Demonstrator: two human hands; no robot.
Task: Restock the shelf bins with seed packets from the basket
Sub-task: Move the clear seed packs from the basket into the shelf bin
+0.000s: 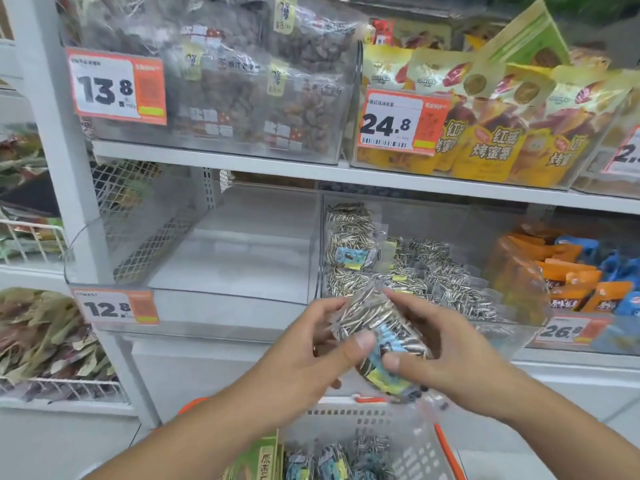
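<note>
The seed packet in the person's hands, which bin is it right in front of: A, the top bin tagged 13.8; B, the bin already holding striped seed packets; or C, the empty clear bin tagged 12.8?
B: the seed packet, held by both the left hand and right hand, sits before the seed bin.

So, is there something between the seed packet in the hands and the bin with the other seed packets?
Nothing visible stands in the way. Both the left hand and the right hand hold the seed packet just in front of the clear bin of matching packets, whose top is open.
</note>
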